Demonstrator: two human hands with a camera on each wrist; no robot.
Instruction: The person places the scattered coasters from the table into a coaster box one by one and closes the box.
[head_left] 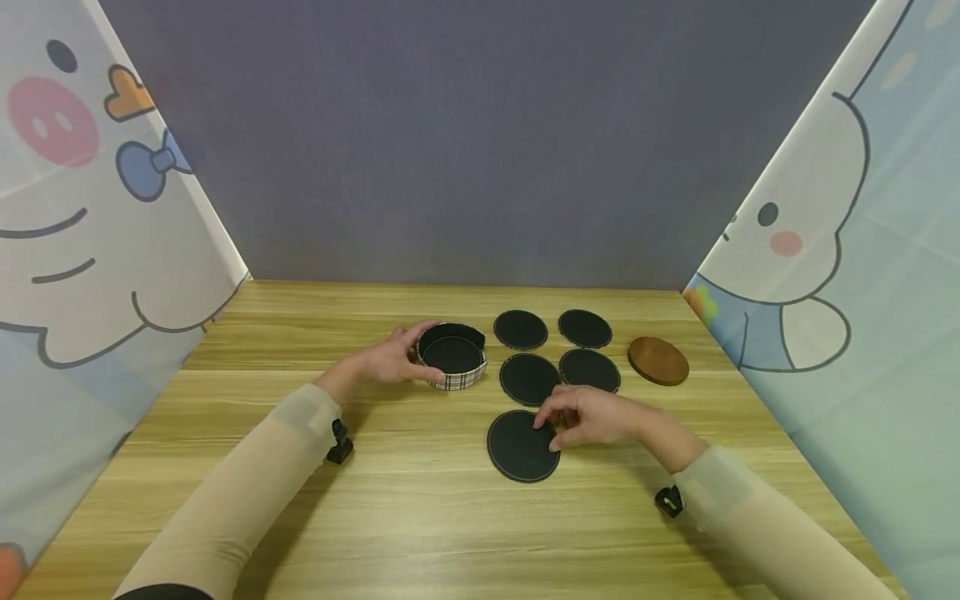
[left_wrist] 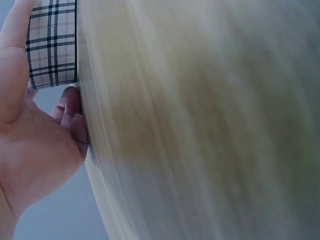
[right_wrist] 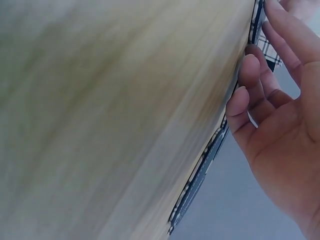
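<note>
A round coaster holder (head_left: 459, 380) with a plaid outside and a black inside stands on the table, a notch in its right wall. My left hand (head_left: 390, 357) grips it from the left, thumb on the front wall and fingers toward the back; its plaid wall (left_wrist: 52, 42) shows in the left wrist view. In front lies a flat black round coaster (head_left: 517, 450). Over that coaster's right edge is my right hand (head_left: 592, 417), fingers bent and spread, fingertips at its surface. In the right wrist view the right hand (right_wrist: 280, 120) has loosely bent fingers.
Several more black coasters lie flat behind the right hand, among them one at the back left (head_left: 521, 329) and one nearer (head_left: 529, 379). A brown wooden disc (head_left: 658, 360) lies farther right. A grey wall (head_left: 465, 150) bounds the table (head_left: 405, 517) at the back.
</note>
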